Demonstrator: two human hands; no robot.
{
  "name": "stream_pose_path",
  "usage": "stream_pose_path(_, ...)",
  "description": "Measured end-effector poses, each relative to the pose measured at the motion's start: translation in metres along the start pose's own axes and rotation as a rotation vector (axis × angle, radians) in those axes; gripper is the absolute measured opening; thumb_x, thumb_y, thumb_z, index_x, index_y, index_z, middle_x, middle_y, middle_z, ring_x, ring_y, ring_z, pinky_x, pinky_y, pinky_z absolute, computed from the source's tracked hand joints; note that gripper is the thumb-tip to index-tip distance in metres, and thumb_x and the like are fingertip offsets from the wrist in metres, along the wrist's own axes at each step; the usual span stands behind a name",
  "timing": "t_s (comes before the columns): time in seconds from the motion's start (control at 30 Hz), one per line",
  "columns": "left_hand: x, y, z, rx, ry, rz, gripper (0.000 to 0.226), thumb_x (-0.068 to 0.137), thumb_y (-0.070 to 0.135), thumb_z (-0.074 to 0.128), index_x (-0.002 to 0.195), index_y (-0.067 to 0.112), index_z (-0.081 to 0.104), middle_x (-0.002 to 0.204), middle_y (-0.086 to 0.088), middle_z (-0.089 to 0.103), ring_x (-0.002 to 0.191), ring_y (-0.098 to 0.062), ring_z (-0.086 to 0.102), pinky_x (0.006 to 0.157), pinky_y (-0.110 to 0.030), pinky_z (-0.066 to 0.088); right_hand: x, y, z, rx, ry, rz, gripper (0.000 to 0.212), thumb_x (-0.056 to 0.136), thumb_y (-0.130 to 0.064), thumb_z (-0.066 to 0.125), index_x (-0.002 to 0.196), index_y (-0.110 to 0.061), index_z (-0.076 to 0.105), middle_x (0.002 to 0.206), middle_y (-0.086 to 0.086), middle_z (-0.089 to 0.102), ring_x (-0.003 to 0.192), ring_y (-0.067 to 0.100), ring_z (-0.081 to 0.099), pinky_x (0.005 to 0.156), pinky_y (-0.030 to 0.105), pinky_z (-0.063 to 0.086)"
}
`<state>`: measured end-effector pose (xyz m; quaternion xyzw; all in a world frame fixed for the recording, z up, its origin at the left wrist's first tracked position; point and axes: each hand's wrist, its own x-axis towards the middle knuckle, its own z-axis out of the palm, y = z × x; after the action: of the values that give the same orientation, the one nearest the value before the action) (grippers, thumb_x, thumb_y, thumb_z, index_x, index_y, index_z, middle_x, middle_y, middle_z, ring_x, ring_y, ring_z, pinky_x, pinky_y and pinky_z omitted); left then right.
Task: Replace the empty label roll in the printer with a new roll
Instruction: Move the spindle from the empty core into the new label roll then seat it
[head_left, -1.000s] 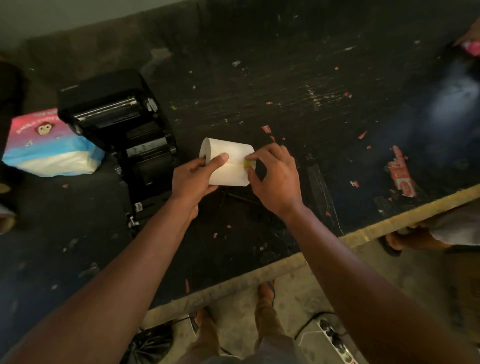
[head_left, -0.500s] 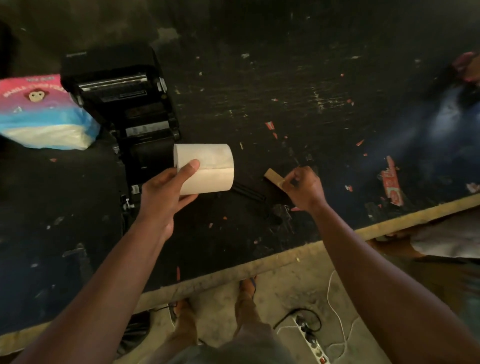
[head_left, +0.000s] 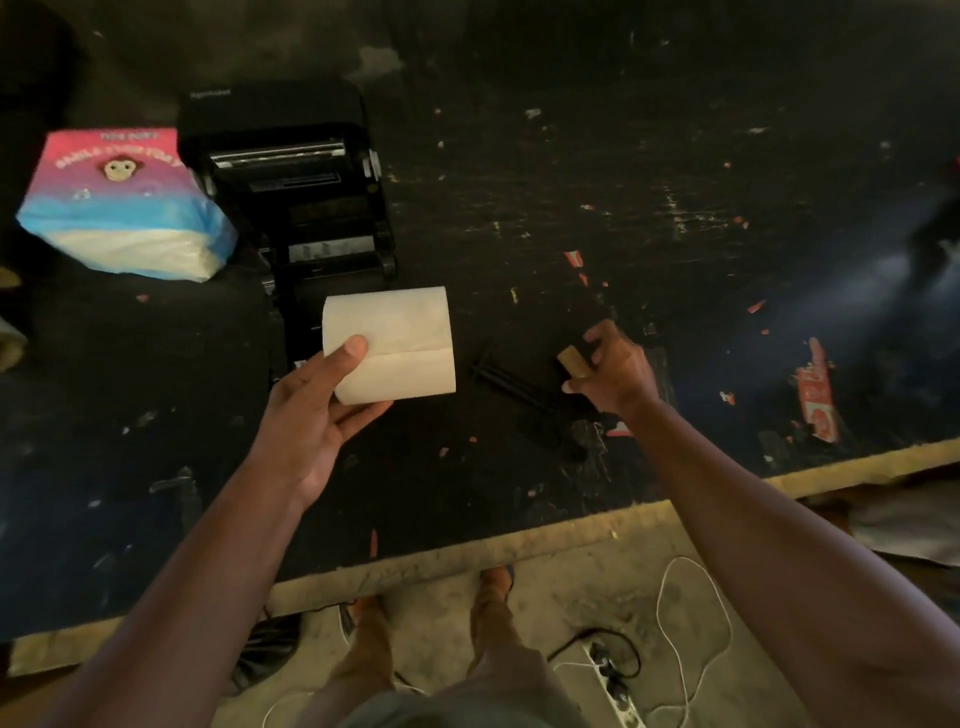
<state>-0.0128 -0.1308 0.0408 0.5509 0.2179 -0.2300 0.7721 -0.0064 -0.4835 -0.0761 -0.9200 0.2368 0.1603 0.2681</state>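
My left hand (head_left: 317, 410) grips a new white label roll (head_left: 400, 343) above the dark table, thumb on its front face. The roll hangs just in front of the black label printer (head_left: 291, 192), whose lid stands open. To the right, my right hand (head_left: 615, 371) is closed on a small brown cardboard core (head_left: 570, 360), low over the table. A thin black spindle rod (head_left: 511, 382) lies on the table between the two hands.
A pink, blue and white soft package (head_left: 119, 208) lies left of the printer. Red scraps are scattered over the worn black table (head_left: 571, 182). Its wooden front edge (head_left: 519, 545) runs below my arms. A power strip (head_left: 613, 680) and white cable lie on the floor.
My right hand left the new roll and took up the brown core at the right. My left hand carried the roll a little left, toward the printer.
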Motion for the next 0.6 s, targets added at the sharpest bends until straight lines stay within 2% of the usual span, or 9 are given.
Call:
stream_pose_path(0.07,-0.003,0.000,-0.008,-0.012,0.008,0.001,0.061,0.070,0.040,0.082,0.128,0.030,0.064,0.141,-0.008,0.063,0.127,-0.029,0.065,0.090,-0.039,0.063,0.001,-0.018,0.000,-0.097,0.042,-0.174,0.072,0.078,-0.032,0.088,0.139,-0.027,0.050,0.131,0.006,0.060,0.127,0.027,0.057,0.102,0.046,0.052)
stream_pose_path(0.13,-0.005,-0.002,-0.016,-0.036,0.020,0.002,0.054,0.074,0.038,0.081,0.125,0.032,0.066,0.138,-0.007,0.066,0.126,-0.029,0.066,0.092,-0.042,0.062,0.003,-0.045,0.007,-0.192,0.022,-0.413,0.061,0.086,-0.028,0.078,0.141,-0.030,0.052,0.139,0.005,0.058,0.134,0.028,0.053,0.109,0.048,0.048)
stream_pose_path(0.2,-0.006,-0.004,-0.021,-0.063,0.029,0.004,0.043,0.078,0.036,0.078,0.121,0.034,0.070,0.135,-0.005,0.069,0.125,-0.028,0.068,0.093,-0.044,0.061,0.004,-0.077,0.019,-0.344,-0.157,-0.584,0.061,0.089,-0.020,0.070,0.145,-0.033,0.052,0.150,0.003,0.053,0.142,0.029,0.047,0.116,0.052,0.042)
stream_pose_path(0.27,-0.007,-0.007,-0.026,-0.095,0.044,-0.003,0.037,0.079,0.035,0.078,0.116,0.036,0.073,0.133,-0.005,0.071,0.123,-0.028,0.069,0.090,-0.043,0.062,0.005,-0.102,0.031,-0.553,-0.306,-0.675,0.062,0.091,-0.018,0.067,0.149,-0.036,0.052,0.159,0.002,0.047,0.149,0.029,0.038,0.119,0.055,0.034)
stream_pose_path(0.33,-0.008,-0.009,-0.031,-0.131,0.044,-0.011,0.036,0.079,0.034,0.079,0.114,0.036,0.075,0.134,-0.006,0.071,0.123,-0.030,0.069,0.087,-0.041,0.064,0.009,-0.117,0.036,-0.663,-0.348,-0.717,0.052,0.095,-0.017,0.065,0.142,-0.036,0.059,0.160,0.001,0.048,0.153,0.031,0.030,0.122,0.058,0.026)
stream_pose_path(0.4,-0.008,-0.010,-0.036,-0.159,0.022,-0.033,0.051,0.073,0.038,0.085,0.121,0.035,0.072,0.138,-0.008,0.068,0.126,-0.032,0.067,0.089,-0.042,0.063,0.014,-0.123,0.036,-0.691,-0.336,-0.745,0.040,0.096,-0.017,0.064,0.132,-0.035,0.067,0.154,0.000,0.054,0.152,0.029,0.033,0.123,0.056,0.024)
stream_pose_path(0.47,-0.006,-0.012,-0.039,-0.174,0.013,-0.046,0.074,0.062,0.042,0.091,0.131,0.034,0.065,0.141,-0.008,0.066,0.127,-0.032,0.067,0.092,-0.044,0.062,0.018,-0.121,0.028,-0.677,-0.295,-0.753,0.033,0.096,-0.017,0.064,0.125,-0.031,0.070,0.145,0.001,0.060,0.144,0.026,0.046,0.118,0.050,0.031)
stream_pose_path(0.6,-0.006,-0.018,-0.041,-0.204,0.002,-0.057,0.088,0.060,0.044,0.094,0.140,0.034,0.057,0.138,-0.006,0.070,0.126,-0.031,0.068,0.093,-0.044,0.062,0.015,-0.092,0.009,-0.298,-0.135,-0.593,0.021,0.095,-0.016,0.068,0.115,-0.022,0.075,0.124,0.005,0.065,0.115,0.025,0.066,0.102,0.039,0.052)
